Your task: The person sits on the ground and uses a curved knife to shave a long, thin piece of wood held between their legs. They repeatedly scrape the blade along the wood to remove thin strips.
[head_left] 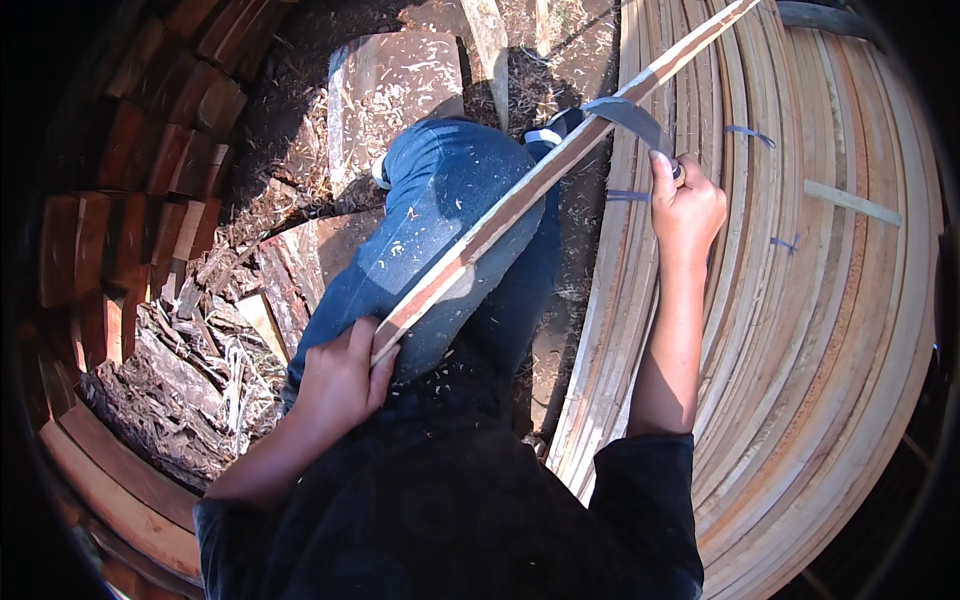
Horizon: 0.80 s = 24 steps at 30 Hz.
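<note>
A long narrow strip of wood (487, 232), pale along its edges and reddish brown between, lies slantwise across my jeans. Its near end is gripped by my left hand (345, 368), fingers wrapped round it at my thigh. The far end reaches up and right over the stacked boards. My right hand (687, 200) is closed round the handle of a knife with a broad curved grey blade (630, 122). That blade rests against or just over the upper part of the strip; contact is hard to tell. Most of the handle is hidden in my fist.
Long thin boards (800, 330) are stacked on the right, some tied with purple string (752, 134). Cut wood blocks (125, 235) are piled on the left. Bark scraps (190, 385) and shavings cover the ground, near a flat wooden slab (395, 85) ahead of my knees.
</note>
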Tool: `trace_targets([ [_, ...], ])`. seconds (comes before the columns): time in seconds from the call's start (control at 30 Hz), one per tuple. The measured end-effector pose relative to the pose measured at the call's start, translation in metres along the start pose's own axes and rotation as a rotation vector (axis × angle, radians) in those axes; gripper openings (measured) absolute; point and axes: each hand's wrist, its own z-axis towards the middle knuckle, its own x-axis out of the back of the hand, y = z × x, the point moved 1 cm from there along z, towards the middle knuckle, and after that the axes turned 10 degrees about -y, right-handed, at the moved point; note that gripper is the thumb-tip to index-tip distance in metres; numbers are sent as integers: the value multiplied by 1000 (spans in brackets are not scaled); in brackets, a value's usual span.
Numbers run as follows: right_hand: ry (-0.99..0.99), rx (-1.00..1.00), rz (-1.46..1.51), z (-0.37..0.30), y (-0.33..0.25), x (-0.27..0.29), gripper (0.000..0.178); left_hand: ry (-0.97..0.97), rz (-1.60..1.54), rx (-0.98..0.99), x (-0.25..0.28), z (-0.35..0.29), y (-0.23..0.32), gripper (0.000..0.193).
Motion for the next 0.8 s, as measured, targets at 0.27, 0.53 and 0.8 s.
trace_targets([
  [0.27,-116,69,152,-42,-47,21,48,-8,4,-33,0,0,-7,27],
  [0.53,-178,97,-74,-23,-31,31,54,32,26,-48,-2,-3,-7,27],
  [0.8,-83,-173,-72,-5,16,37,54,52,71,-67,-4,-1,-6,28],
])
